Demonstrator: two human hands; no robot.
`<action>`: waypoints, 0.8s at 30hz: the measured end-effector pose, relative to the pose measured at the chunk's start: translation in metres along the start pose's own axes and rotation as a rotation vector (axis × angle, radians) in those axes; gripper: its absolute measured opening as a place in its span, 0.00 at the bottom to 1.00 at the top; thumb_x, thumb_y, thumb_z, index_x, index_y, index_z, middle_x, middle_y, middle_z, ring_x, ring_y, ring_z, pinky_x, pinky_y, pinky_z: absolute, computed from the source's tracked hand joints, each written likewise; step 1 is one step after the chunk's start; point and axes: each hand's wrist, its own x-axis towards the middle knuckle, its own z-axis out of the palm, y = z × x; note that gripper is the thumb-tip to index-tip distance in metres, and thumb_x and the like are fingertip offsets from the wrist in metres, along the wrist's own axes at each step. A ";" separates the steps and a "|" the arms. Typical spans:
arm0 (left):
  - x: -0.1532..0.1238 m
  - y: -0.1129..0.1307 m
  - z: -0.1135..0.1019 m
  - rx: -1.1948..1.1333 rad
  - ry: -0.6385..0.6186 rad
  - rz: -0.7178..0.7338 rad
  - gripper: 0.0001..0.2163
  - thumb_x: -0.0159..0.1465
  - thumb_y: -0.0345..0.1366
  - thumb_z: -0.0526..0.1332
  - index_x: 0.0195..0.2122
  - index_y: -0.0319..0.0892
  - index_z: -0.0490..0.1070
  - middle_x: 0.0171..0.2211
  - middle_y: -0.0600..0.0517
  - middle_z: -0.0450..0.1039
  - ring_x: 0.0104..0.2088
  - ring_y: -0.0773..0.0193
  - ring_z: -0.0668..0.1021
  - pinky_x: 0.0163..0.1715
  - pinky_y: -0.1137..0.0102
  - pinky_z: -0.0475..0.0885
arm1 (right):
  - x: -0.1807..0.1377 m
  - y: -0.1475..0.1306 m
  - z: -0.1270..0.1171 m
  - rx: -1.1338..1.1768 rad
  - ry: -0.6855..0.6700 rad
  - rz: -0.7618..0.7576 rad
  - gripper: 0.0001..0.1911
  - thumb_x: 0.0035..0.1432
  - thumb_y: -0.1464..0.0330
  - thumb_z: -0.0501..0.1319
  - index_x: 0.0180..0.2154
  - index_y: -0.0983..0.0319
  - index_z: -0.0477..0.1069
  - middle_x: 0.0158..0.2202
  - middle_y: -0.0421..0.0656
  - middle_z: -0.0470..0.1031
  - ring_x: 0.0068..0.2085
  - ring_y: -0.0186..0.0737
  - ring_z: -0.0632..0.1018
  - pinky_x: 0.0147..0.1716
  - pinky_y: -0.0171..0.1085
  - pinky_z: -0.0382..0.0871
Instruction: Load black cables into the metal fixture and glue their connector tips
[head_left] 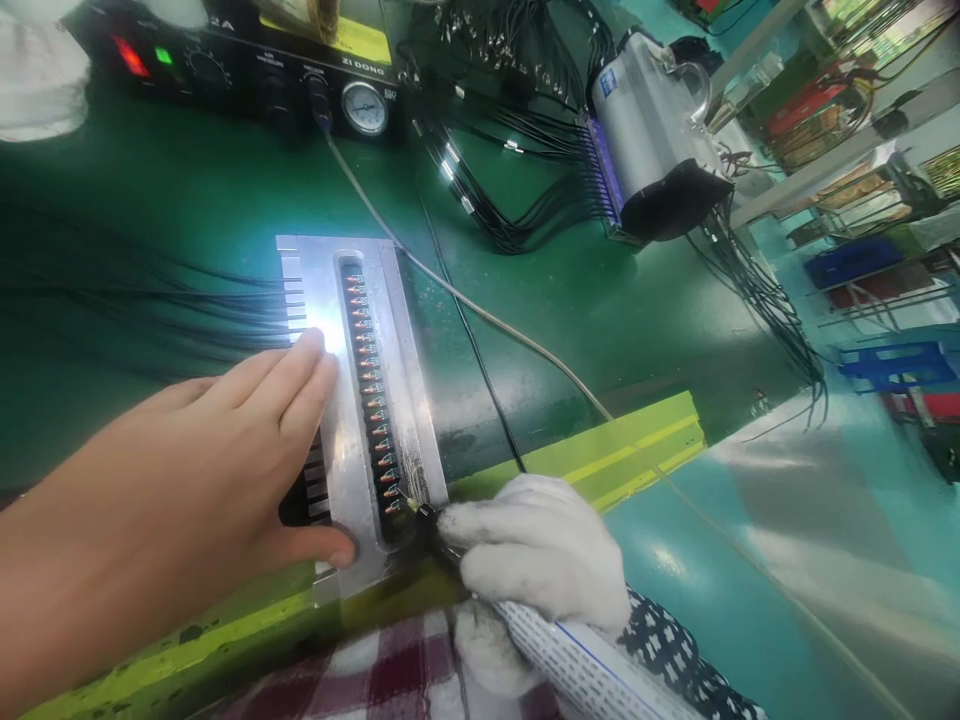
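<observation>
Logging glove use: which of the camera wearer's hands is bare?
The left hand, resting on the slotted metal fixture; the right hand wears a white glove and holds a black-tipped tool.

White glove — dark, white-patterned sleeve

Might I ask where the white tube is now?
The white tube is at the head view's bottom, right of centre, in the gloved right hand, its tip by the slotted metal fixture.
</observation>
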 end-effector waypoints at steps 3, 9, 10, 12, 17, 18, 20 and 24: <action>0.000 -0.001 0.002 -0.003 0.002 -0.008 0.56 0.57 0.75 0.29 0.73 0.33 0.24 0.68 0.30 0.56 0.63 0.35 0.68 0.50 0.49 0.70 | -0.002 0.000 -0.002 0.028 -0.043 -0.005 0.07 0.64 0.64 0.57 0.37 0.58 0.71 0.41 0.39 0.83 0.24 0.31 0.78 0.20 0.38 0.66; 0.001 0.000 0.001 0.007 0.026 -0.001 0.55 0.57 0.74 0.28 0.72 0.32 0.23 0.67 0.29 0.58 0.61 0.34 0.69 0.47 0.49 0.71 | 0.004 -0.009 -0.001 -0.045 -0.270 0.045 0.07 0.63 0.67 0.55 0.36 0.59 0.71 0.40 0.38 0.83 0.23 0.33 0.73 0.21 0.41 0.58; 0.001 0.000 0.001 0.005 0.030 -0.001 0.55 0.57 0.74 0.28 0.72 0.32 0.23 0.66 0.29 0.58 0.61 0.34 0.69 0.46 0.49 0.72 | 0.006 -0.010 -0.002 -0.050 -0.300 0.058 0.08 0.63 0.68 0.54 0.35 0.59 0.71 0.41 0.39 0.83 0.23 0.34 0.72 0.21 0.42 0.56; 0.002 0.000 0.001 0.001 0.035 0.001 0.55 0.57 0.74 0.28 0.73 0.32 0.23 0.66 0.28 0.58 0.61 0.34 0.69 0.46 0.49 0.72 | 0.009 -0.012 -0.003 -0.042 -0.330 0.050 0.08 0.64 0.69 0.54 0.35 0.60 0.71 0.40 0.39 0.82 0.23 0.34 0.70 0.21 0.42 0.54; 0.000 0.000 0.002 -0.026 0.049 -0.001 0.55 0.57 0.75 0.28 0.73 0.34 0.23 0.68 0.30 0.57 0.62 0.34 0.68 0.49 0.49 0.71 | 0.010 -0.012 -0.003 -0.057 -0.365 0.043 0.05 0.63 0.68 0.58 0.36 0.60 0.71 0.40 0.39 0.82 0.23 0.35 0.69 0.22 0.42 0.51; 0.000 0.001 0.002 -0.033 0.046 -0.008 0.55 0.57 0.75 0.28 0.73 0.34 0.23 0.68 0.30 0.57 0.62 0.34 0.68 0.49 0.49 0.70 | 0.009 -0.012 -0.003 -0.062 -0.366 0.040 0.04 0.62 0.67 0.59 0.36 0.59 0.72 0.40 0.38 0.82 0.24 0.35 0.69 0.22 0.42 0.51; 0.000 0.001 0.001 -0.041 0.026 -0.021 0.55 0.57 0.75 0.28 0.73 0.35 0.23 0.68 0.30 0.56 0.62 0.33 0.68 0.49 0.48 0.70 | 0.008 -0.012 -0.004 -0.071 -0.371 0.042 0.03 0.62 0.67 0.61 0.37 0.59 0.72 0.40 0.37 0.82 0.24 0.35 0.69 0.22 0.42 0.51; 0.001 0.000 -0.001 -0.032 -0.015 -0.014 0.55 0.57 0.75 0.30 0.72 0.35 0.22 0.68 0.30 0.56 0.62 0.33 0.68 0.50 0.48 0.69 | 0.007 -0.014 -0.005 -0.070 -0.364 0.043 0.05 0.64 0.68 0.59 0.36 0.59 0.73 0.40 0.37 0.82 0.24 0.34 0.71 0.22 0.42 0.53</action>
